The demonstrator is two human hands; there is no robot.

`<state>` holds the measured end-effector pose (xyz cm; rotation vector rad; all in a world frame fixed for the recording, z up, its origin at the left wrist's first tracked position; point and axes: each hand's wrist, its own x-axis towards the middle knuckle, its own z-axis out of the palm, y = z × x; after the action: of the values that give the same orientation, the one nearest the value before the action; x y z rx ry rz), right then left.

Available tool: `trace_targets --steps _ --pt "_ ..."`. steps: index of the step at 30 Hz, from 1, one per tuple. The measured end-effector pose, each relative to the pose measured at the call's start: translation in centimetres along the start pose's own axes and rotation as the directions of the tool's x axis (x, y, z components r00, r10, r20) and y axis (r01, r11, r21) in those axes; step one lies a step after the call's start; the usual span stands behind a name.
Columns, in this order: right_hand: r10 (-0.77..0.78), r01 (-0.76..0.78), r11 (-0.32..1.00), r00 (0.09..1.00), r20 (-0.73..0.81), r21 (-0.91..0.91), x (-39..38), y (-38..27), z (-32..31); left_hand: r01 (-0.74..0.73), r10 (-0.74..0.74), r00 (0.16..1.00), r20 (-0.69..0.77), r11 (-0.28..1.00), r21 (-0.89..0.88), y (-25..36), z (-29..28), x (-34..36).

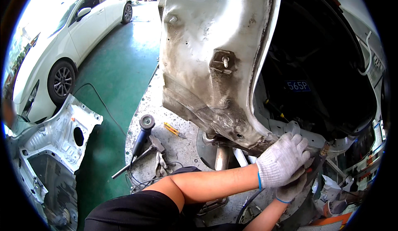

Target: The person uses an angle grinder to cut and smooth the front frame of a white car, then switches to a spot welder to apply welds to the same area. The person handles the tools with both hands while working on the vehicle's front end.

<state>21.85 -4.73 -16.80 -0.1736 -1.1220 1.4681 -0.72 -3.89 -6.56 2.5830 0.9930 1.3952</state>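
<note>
My left hand (283, 161), in a white knit glove with a blue cuff edge, is at the lower right corner of a dirty, bare white car body panel (211, 27). Its fingers are curled; what they close on is hidden. Right below it, my right hand (292, 187), in a greyer glove, is closed too, largely covered by the left. A dark, elongated piece with a rusty end (323, 152) runs beside the right hand; whether that hand holds it I cannot tell. The panel's grimy lower edge ends against the left glove.
An angle grinder (143, 133), a hammer (156, 144), an orange utility knife (172, 129) and a loose glove (161, 166) lie on a metal platform (134, 148). A cut-out body section (62, 133) stands on the green floor near a white car (78, 31). A cable (103, 104) crosses the floor.
</note>
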Motion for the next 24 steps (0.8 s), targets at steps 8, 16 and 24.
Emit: trace_targets --steps 8,16,24 --pt "0.0 0.032 0.997 0.904 -0.427 0.067 -2.1 0.4 -2.8 0.015 -0.014 0.999 0.029 0.999 -0.029 0.3 -0.6 -0.1" --pt "-0.13 0.098 0.991 0.826 -0.549 -0.087 -2.7 1.3 -3.4 0.007 -0.05 0.998 -0.038 0.691 -0.722 -4.1 -13.7 -5.1" --pt "-0.153 0.136 0.988 0.789 -0.595 -0.073 -2.7 1.6 -3.9 -0.246 -0.335 0.884 -0.327 0.262 -0.933 -7.1 -22.8 -7.9"
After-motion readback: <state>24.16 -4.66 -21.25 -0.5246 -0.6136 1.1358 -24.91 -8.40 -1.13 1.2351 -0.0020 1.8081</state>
